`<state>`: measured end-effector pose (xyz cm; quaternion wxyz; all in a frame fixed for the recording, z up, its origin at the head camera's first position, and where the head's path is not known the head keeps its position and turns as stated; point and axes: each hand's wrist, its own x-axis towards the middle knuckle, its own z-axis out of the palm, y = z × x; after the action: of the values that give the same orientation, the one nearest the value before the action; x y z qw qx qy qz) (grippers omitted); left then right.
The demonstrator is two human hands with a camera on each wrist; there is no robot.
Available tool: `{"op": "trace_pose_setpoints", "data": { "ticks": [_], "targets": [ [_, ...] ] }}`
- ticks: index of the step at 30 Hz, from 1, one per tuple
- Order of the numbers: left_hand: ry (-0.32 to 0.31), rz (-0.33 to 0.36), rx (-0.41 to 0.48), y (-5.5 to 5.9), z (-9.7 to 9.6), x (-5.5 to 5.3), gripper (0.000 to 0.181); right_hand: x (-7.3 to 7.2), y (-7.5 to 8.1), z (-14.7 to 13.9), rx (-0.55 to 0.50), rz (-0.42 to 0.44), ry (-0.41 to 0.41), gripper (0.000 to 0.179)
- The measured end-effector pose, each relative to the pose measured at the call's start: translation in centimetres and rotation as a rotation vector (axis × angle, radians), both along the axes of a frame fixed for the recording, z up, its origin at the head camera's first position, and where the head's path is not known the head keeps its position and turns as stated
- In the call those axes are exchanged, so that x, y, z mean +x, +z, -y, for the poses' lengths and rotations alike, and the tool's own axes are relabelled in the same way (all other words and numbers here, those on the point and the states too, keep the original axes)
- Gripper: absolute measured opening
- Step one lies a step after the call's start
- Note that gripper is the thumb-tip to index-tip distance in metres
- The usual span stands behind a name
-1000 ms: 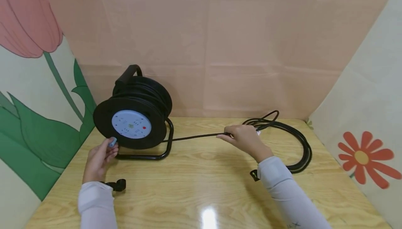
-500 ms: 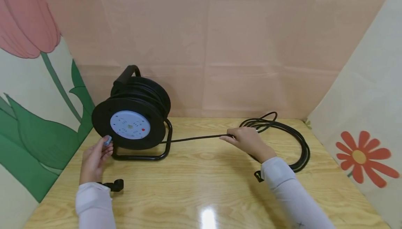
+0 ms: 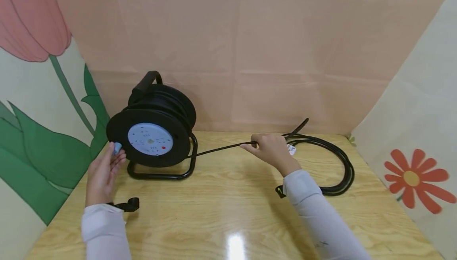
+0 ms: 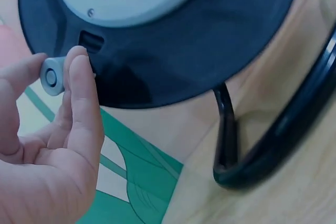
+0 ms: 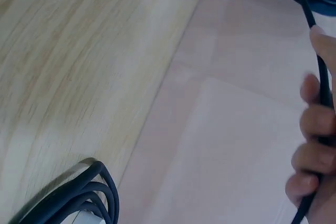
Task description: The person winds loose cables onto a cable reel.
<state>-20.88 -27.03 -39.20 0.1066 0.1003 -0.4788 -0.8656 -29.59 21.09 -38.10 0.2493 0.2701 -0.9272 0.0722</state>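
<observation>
While the left hand (image 3: 100, 174) pinches a knob (image 4: 52, 76), only that wrist's view shows its ringed end; the right hand (image 3: 273, 151) grips cable (image 3: 221, 149) sloping down leftward.

Wood-grain table (image 3: 200, 220), bright glare (image 3: 236, 247) near. Creased pink backdrop (image 3: 250, 54) far. Left wall (image 3: 25, 77): pink tulip (image 3: 33, 18); right wall (image 3: 421, 105): red flower (image 3: 415, 169).

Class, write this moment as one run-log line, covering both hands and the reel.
left hand: pinches knob; right hand: grips cable; reel: on frame, cable leading to right hand; loose coil: on table
</observation>
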Motion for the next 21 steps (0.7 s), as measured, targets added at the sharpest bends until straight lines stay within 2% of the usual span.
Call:
{"op": "trace_pose_setpoints", "data": {
  "ticks": [5, 7, 13, 17, 21],
  "targets": [
    [0.057, -0.039, 0.01, 0.7, -0.5, 0.0, 0.024, -0.1, -0.4, 0.3, 0.029, 0.084, 0.036, 0.031],
    [0.096, -0.024, -0.016, 1.1, -0.8, 0.0, 0.025, 0.0, -0.6, 0.4, 0.033, 0.067, 0.029, 0.031],
    [0.212, 0.02, -0.147, 1.9, -1.7, -0.1, 0.032, 0.3, -1.0, 0.7, -0.002, -0.067, -0.041, 0.046],
    [0.265, -0.004, -0.177, 2.3, -2.1, -0.1, 0.029, 0.4, -1.2, 1.1, -0.028, -0.043, -0.035, 0.04],
    [0.294, -0.034, -0.191, 2.9, -2.5, 0.0, 0.025, 0.4, -1.3, 1.5, -0.016, -0.001, 0.017, 0.028]
  ]
}}
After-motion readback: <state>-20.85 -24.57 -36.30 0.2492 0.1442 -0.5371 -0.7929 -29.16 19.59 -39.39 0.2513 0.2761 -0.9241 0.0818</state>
